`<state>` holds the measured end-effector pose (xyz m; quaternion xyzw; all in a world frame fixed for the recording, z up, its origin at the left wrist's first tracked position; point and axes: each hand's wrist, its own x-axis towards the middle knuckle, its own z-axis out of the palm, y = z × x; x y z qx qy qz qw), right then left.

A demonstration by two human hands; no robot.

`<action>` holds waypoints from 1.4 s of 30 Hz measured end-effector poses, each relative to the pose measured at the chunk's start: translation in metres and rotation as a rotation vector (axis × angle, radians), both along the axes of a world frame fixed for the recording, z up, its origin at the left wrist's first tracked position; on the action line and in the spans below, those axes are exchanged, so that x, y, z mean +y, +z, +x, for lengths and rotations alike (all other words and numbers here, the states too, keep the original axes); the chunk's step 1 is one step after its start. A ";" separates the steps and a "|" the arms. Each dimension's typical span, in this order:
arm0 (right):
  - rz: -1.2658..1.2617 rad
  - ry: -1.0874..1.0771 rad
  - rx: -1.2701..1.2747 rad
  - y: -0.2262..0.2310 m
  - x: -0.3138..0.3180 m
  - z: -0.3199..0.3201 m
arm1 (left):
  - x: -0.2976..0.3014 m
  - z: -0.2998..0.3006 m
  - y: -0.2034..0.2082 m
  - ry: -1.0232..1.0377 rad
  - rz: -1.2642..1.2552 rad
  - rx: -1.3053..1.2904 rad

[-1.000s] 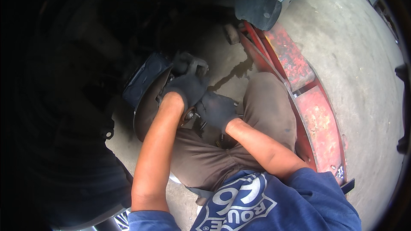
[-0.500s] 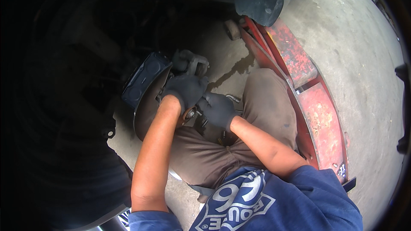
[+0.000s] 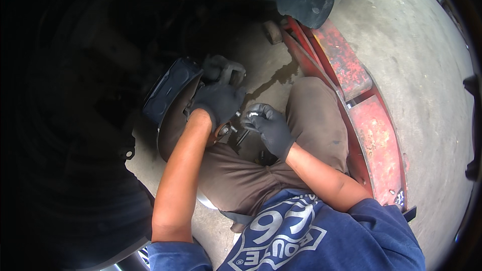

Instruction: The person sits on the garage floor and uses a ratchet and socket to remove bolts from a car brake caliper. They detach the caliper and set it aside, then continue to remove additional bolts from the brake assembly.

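Observation:
My left hand [image 3: 219, 101], in a dark glove, rests closed against the top of a wheel hub [image 3: 224, 130] with metal studs. Its fingertips and whatever they grip are hidden. Around the hub curves a brown brake disc or shield [image 3: 174, 125]. Just right of the hub, my gloved right hand [image 3: 271, 128] pinches a small shiny metal piece [image 3: 253, 114], too small to name surely. Below those fingers a slim metal rod [image 3: 243, 137] slants down; I cannot tell whether the hand holds it. Beyond my left hand is a grey brake caliper bracket [image 3: 228, 69].
A blue box like a portable speaker [image 3: 170, 90] stands behind the disc. On my right a worn red floor jack [image 3: 374, 140] runs alongside my knee [image 3: 314, 100]. A dark wheel well fills the left, and a wet streak [image 3: 271, 83] marks the concrete floor.
My right hand has drawn back from my left hand, slightly right and toward me, and turned so the small metal piece shows. My left hand has stayed almost in place.

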<state>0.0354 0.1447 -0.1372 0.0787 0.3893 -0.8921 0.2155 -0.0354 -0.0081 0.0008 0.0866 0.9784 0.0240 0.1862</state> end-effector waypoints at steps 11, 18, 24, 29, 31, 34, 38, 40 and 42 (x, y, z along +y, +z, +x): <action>0.551 -0.101 0.450 0.001 -0.018 0.015 | -0.006 -0.003 -0.008 -0.199 -0.119 0.030; 0.847 -0.231 0.657 0.002 -0.023 0.016 | -0.005 -0.001 -0.006 -0.102 -0.035 0.036; 0.371 -0.155 0.225 0.009 -0.035 0.020 | 0.001 -0.001 -0.003 0.020 -0.012 -0.002; 0.527 -0.202 0.355 0.009 -0.036 0.020 | 0.004 0.001 0.004 0.033 -0.001 -0.006; 0.732 -0.248 0.491 0.007 -0.035 0.019 | 0.005 0.001 0.005 0.043 -0.004 -0.020; 0.765 -0.257 0.527 0.002 -0.035 0.017 | 0.006 0.001 0.005 0.043 -0.015 0.001; 0.635 -0.239 0.448 -0.004 -0.039 0.016 | 0.005 0.002 0.004 0.032 -0.006 0.009; 0.597 -0.254 0.415 -0.004 -0.041 0.017 | 0.005 0.001 0.004 0.027 -0.016 -0.003; 0.582 -0.253 0.397 -0.003 -0.041 0.018 | 0.005 0.001 0.004 0.020 -0.020 -0.008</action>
